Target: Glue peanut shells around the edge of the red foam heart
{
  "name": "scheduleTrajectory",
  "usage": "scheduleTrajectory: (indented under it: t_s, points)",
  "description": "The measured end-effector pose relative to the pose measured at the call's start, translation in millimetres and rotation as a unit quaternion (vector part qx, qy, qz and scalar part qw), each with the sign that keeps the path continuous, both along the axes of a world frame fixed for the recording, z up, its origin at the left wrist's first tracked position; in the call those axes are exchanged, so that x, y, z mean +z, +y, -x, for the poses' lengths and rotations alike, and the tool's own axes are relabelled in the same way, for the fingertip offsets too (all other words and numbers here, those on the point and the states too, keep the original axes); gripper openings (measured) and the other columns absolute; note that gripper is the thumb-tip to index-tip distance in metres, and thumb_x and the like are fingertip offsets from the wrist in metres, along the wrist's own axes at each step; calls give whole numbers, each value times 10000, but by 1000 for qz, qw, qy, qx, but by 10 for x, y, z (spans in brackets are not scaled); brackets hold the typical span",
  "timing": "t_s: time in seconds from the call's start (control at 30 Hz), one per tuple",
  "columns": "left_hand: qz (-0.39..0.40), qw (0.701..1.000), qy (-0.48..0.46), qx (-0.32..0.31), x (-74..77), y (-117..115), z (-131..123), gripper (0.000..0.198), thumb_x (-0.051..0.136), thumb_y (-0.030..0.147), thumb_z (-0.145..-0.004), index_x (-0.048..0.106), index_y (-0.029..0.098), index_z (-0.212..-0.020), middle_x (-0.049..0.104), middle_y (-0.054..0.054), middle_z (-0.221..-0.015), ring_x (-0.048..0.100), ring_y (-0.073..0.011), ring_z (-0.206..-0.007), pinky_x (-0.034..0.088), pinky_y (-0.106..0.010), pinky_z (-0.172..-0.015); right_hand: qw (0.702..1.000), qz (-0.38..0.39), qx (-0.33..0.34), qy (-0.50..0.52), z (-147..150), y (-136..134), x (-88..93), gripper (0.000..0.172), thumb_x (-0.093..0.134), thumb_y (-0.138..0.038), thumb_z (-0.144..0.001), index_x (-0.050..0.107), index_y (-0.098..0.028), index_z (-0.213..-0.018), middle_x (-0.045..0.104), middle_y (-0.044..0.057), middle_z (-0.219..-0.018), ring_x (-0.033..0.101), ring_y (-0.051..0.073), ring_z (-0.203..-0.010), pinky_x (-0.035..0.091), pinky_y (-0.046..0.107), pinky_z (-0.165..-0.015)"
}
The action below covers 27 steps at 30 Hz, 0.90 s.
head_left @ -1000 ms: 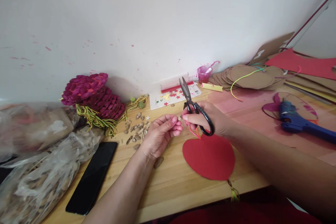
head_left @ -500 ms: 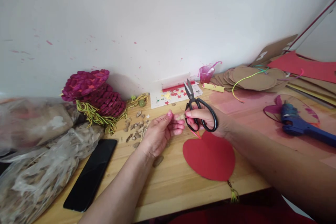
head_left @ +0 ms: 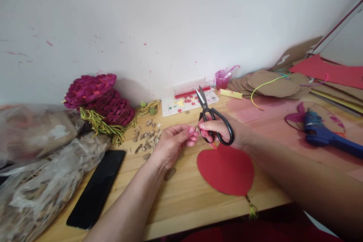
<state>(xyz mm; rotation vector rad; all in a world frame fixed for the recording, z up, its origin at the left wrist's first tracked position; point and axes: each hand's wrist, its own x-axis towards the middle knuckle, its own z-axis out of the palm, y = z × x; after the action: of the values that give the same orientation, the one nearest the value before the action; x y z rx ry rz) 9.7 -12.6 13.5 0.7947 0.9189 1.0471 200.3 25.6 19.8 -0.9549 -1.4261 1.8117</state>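
Note:
My left hand (head_left: 176, 141) is closed, pinching a small tan shell-like piece (head_left: 197, 129) between thumb and fingertips. My right hand (head_left: 217, 130) is wrapped about the black handles of a pair of scissors (head_left: 204, 102), whose blades point up, slightly parted. Its thumb and fingertip meet the other side of the small piece. Below my right hand lies a red heart-shaped card (head_left: 227, 172), with an orange-pink cord at its top and a yellow-green tassel (head_left: 252, 210) at its lower edge. Several brown shell-like pieces (head_left: 147, 141) lie scattered left of my left hand.
At left are a black phone (head_left: 96, 189), a clear plastic bag (head_left: 56, 185) full of brown pieces, and a magenta stack (head_left: 99, 102) with yellow tassels. Behind are a star-strewn sheet (head_left: 170, 109) and a pink cup (head_left: 223, 78). A blue glue gun (head_left: 326, 134) and cardboard cutouts (head_left: 272, 85) occupy the right.
My left thumb has come down onto the small piece, so the fingers now pinch it. The scissors have tilted slightly leftward in my right hand.

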Motion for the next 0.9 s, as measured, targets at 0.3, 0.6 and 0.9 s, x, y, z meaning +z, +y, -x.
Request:
scheduleTrajectory:
  t_s: [0.3, 0.6, 0.9]
  points:
    - [-6, 999, -3, 33, 12, -1, 5, 301, 944, 264, -626, 780, 106, -824, 757, -75, -743, 658, -96, -592, 537, -187, -581, 1000, -2, -7, -16, 7, -6, 23, 206, 684, -328, -801, 599, -176, -692, 615, -25, -595, 553, 97, -485, 381, 225, -455]
    - [-16, 999, -9, 27, 9, 6, 13, 294, 927, 278, -662, 767, 102, -834, 741, -62, -743, 635, -79, -592, 513, -170, -570, 999, -25, -13, -37, -12, 10, -4, 183, 697, -337, -797, 623, -184, -730, 615, -30, -606, 560, 100, -496, 398, 227, -456]
    - [-37, 997, -34, 54, -4, 31, 22, 303, 922, 281, -671, 747, 121, -860, 715, -26, -737, 629, -76, -625, 513, -169, -594, 994, -48, 9, -102, -23, -32, 103, 333, 784, -471, -768, 618, -183, -737, 526, -62, -510, 495, 91, -405, 363, 218, -394]
